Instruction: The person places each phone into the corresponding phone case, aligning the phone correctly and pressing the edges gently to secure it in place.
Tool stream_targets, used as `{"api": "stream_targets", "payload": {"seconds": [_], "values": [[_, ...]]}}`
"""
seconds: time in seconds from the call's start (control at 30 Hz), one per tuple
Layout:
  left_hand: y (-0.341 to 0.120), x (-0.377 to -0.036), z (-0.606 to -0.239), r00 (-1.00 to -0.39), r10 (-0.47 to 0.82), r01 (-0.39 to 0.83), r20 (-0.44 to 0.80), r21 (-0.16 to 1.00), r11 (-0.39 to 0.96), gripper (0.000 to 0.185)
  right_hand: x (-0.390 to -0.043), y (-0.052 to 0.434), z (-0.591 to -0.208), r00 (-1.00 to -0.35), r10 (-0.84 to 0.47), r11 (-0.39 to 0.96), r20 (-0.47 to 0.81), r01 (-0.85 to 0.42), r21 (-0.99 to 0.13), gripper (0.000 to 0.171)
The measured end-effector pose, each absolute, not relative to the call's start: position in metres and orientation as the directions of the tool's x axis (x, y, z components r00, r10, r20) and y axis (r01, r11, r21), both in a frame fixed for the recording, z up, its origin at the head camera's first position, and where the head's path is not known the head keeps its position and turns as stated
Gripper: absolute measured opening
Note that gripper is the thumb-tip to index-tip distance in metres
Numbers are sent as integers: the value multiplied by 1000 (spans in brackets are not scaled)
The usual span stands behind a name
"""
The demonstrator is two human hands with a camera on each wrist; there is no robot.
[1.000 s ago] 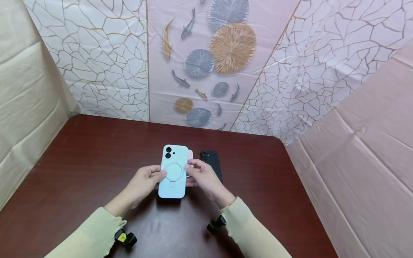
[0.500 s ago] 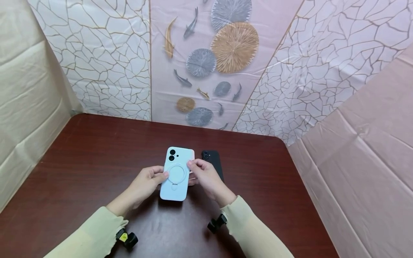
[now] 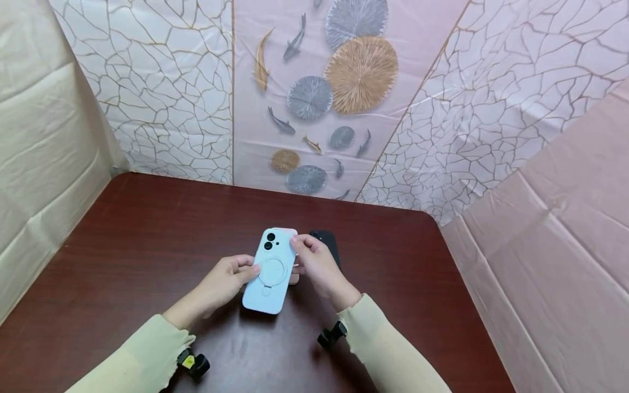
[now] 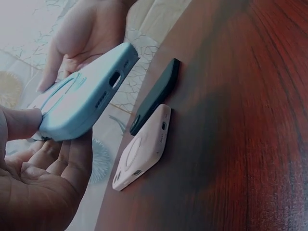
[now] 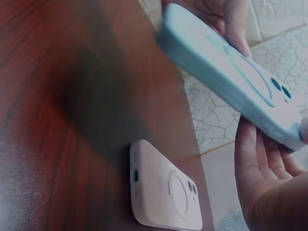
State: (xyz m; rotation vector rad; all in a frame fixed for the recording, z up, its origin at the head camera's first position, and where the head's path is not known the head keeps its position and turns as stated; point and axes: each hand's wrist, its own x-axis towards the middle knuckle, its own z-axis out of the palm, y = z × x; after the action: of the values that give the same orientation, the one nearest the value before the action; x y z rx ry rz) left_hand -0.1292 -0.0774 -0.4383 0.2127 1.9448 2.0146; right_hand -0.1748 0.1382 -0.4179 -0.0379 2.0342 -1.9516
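Note:
A light blue phone case [image 3: 266,301] with a ring on its back and two dark camera openings is held over the table, its top leaning right. My left hand [image 3: 223,279] grips its left edge, thumb on the back face and fingers underneath. At the upper right corner my right hand [image 3: 321,267] pinches it, thumb on top and fingers behind. In the left wrist view its bottom end shows a port cutout. Below it, a pink phone case [image 5: 163,192] with a similar ring lies on the table, mostly hidden in the head view.
A black phone case [image 4: 156,96] lies beside the pink one, partly behind my right hand in the head view. The dark red wooden table [image 3: 162,229] has rounded far corners. Patterned cloth [image 3: 172,98] hangs behind it, with plain cloth at both sides.
The light blue phone case has tilted, its top swinging to the right. My right hand has shifted up its right edge to the top corner, while the left hand keeps its grip.

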Motion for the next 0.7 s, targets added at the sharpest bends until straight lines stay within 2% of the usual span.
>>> {"api": "stream_targets", "payload": {"seconds": [0.37, 0.7], "values": [[-76, -130, -441, -919, 384, -103, -92, 995, -10, 27, -177, 142, -413, -943, -274, 42, -188, 184, -982, 30], [-76, -130, -444, -925, 368, -85, -101, 995, 59, 26, -178, 142, -416, -956, -241, 65, -169, 158, -985, 29]]}}
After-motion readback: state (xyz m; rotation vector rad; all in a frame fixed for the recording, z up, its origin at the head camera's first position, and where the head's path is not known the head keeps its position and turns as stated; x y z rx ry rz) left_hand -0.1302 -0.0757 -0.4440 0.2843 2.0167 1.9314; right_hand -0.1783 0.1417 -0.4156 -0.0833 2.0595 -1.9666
